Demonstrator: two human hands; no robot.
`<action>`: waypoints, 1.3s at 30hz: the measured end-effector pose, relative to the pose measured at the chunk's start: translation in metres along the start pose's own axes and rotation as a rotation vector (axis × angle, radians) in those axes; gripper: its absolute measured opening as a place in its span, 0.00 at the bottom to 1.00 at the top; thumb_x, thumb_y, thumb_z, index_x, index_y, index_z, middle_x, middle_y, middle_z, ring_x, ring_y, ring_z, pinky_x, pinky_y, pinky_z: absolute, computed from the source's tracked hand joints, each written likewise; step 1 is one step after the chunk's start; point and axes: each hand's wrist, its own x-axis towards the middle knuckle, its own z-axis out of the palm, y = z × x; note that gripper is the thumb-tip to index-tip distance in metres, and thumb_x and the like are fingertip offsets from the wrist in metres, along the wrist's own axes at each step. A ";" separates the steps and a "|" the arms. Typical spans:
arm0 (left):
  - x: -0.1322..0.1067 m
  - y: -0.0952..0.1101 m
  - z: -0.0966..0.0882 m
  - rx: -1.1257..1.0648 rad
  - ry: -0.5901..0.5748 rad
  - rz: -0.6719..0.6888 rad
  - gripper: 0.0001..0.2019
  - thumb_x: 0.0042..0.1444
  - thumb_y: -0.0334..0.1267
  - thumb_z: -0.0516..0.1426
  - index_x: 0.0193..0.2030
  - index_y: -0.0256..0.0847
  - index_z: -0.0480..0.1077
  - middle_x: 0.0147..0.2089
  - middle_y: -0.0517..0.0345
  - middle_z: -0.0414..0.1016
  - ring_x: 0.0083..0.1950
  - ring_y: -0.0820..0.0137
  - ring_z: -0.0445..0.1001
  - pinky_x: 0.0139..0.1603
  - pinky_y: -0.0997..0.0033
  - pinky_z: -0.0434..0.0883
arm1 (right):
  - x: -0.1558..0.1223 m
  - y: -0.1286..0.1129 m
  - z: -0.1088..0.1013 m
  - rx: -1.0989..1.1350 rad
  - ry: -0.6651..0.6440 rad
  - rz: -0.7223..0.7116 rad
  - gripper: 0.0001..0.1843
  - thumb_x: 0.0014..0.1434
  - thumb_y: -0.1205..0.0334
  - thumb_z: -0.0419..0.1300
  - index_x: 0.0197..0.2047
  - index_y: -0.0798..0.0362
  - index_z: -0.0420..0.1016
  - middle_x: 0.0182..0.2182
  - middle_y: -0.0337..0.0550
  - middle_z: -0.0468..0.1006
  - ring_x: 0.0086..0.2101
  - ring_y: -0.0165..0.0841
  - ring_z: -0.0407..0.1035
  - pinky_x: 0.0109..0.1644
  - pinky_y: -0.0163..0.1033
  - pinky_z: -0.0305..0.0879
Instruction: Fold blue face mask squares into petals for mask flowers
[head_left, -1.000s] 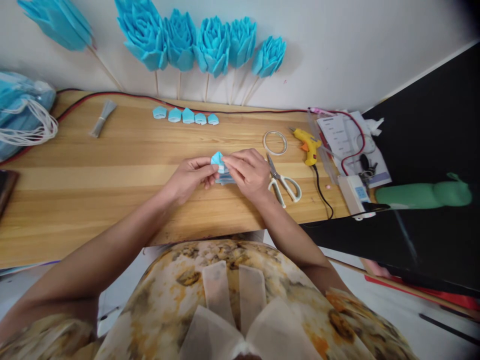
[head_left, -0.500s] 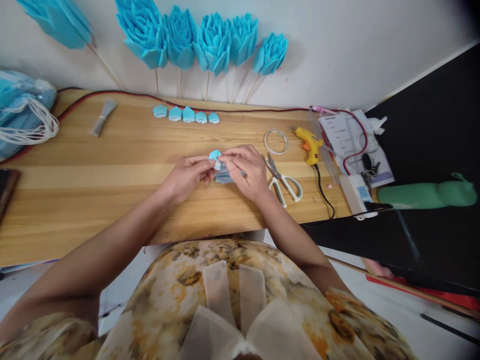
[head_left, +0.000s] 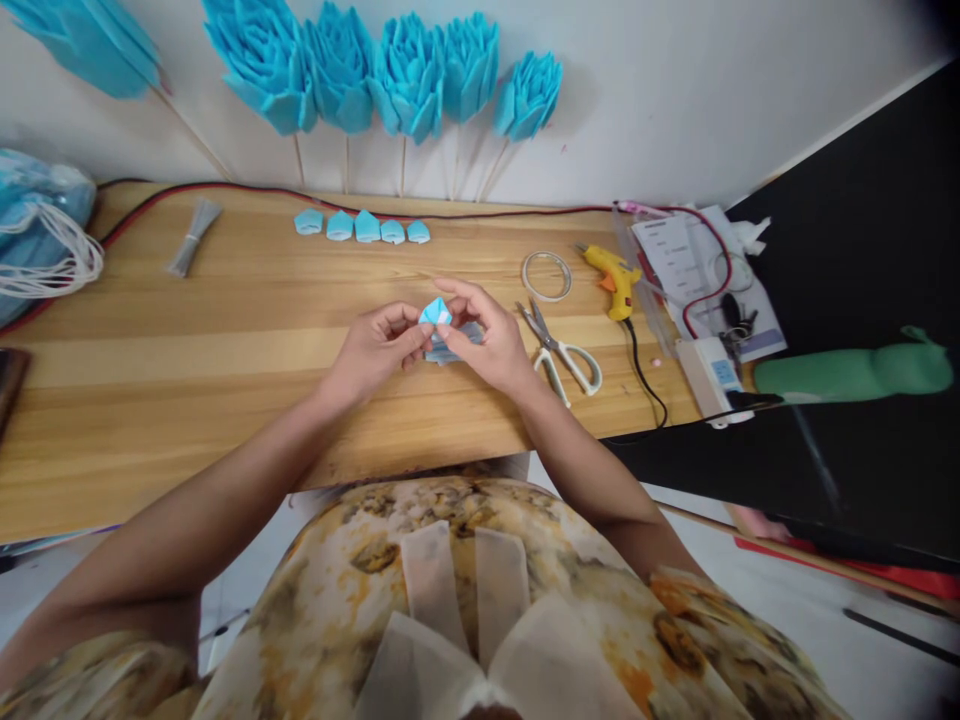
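Note:
A small light-blue folded petal (head_left: pixel 436 312) with a pointed top is pinched between my two hands above the table. My left hand (head_left: pixel 373 345) grips its left side between thumb and fingers. On the right side, my right hand (head_left: pixel 491 335) presses its thumb on the lower edge, where a pale patch shows. Beneath the hands lies a stack of grey-blue pieces (head_left: pixel 450 347), partly covered by my right hand. Several similar folded blue petals (head_left: pixel 367 227) stand in a row farther back. Scissors (head_left: pixel 559 350) with pale handles rest just right of my right hand.
A tape roll (head_left: pixel 547 277), a yellow glue gun (head_left: pixel 616 278) and a white power strip (head_left: pixel 711 378) lie on the right. Tied thin strips (head_left: pixel 194 238) and a bag of blue material (head_left: pixel 41 230) are at the left. Blue flowers on sticks (head_left: pixel 409 80) lean against the wall.
The blue petal has turned so its folded, pointed face shows more. My right fingers have lifted and spread behind it, the thumb staying low. The view has shifted slightly.

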 end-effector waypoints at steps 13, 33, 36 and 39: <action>-0.002 0.005 0.001 -0.005 0.022 -0.053 0.11 0.55 0.45 0.64 0.30 0.40 0.71 0.26 0.60 0.73 0.24 0.76 0.65 0.26 0.74 0.64 | 0.000 0.003 -0.001 0.011 0.014 0.025 0.23 0.65 0.54 0.58 0.62 0.46 0.71 0.35 0.37 0.77 0.34 0.30 0.70 0.41 0.37 0.71; -0.003 0.005 0.003 0.168 -0.040 0.023 0.14 0.52 0.46 0.63 0.27 0.39 0.68 0.25 0.64 0.67 0.26 0.77 0.60 0.28 0.75 0.58 | 0.000 0.004 0.002 0.186 0.002 0.078 0.22 0.63 0.51 0.60 0.59 0.48 0.74 0.33 0.36 0.76 0.32 0.27 0.69 0.37 0.33 0.70; -0.005 0.001 0.004 0.186 -0.062 0.030 0.15 0.52 0.47 0.63 0.26 0.38 0.68 0.24 0.63 0.67 0.26 0.77 0.61 0.27 0.76 0.57 | 0.000 0.006 0.004 0.181 -0.015 0.047 0.23 0.60 0.52 0.65 0.57 0.48 0.76 0.33 0.34 0.76 0.32 0.26 0.69 0.39 0.33 0.70; -0.006 -0.002 0.004 0.229 -0.078 0.051 0.15 0.52 0.46 0.64 0.25 0.38 0.68 0.24 0.63 0.66 0.26 0.76 0.61 0.27 0.75 0.57 | -0.001 0.008 0.004 0.180 -0.002 0.045 0.19 0.62 0.52 0.63 0.54 0.48 0.77 0.30 0.34 0.76 0.30 0.26 0.69 0.39 0.34 0.70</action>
